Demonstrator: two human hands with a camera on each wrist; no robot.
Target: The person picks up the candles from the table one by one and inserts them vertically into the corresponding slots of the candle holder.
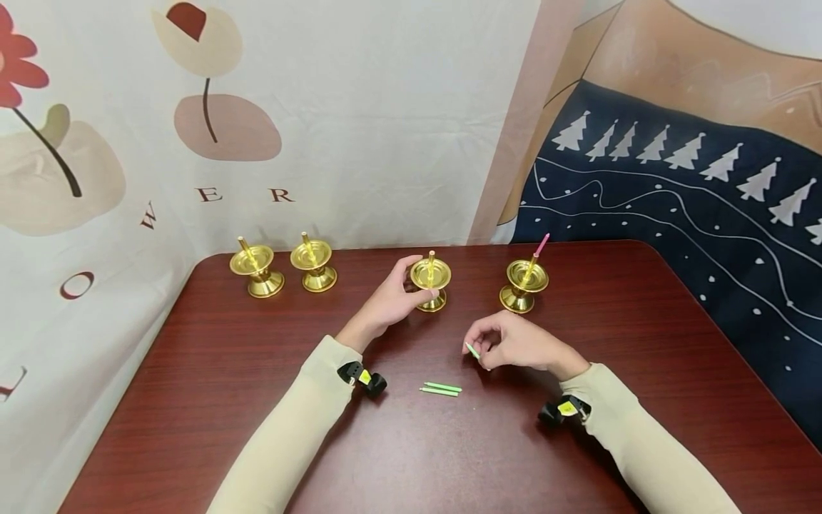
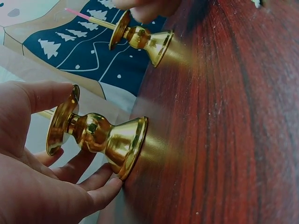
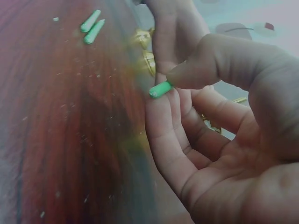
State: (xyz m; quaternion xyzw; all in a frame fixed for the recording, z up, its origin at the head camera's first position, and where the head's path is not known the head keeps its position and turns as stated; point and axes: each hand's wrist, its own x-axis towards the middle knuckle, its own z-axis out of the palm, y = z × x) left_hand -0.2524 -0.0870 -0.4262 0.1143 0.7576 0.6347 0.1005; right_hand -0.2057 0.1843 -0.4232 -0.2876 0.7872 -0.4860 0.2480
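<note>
Head view, centre: left hand [image 1: 390, 300] gripped a golden holder [image 1: 432, 274], right hand [image 1: 516, 343] pinched a green candle [image 1: 472, 350]; slackening risked a drop

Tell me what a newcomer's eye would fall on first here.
Probably the four gold candle holders along the far side, the rightmost holding a pink candle. The left hand grips the third from the left; nearer the viewer, the right hand pinches a green candle. Two more green candles lie near the middle of the table.
</note>
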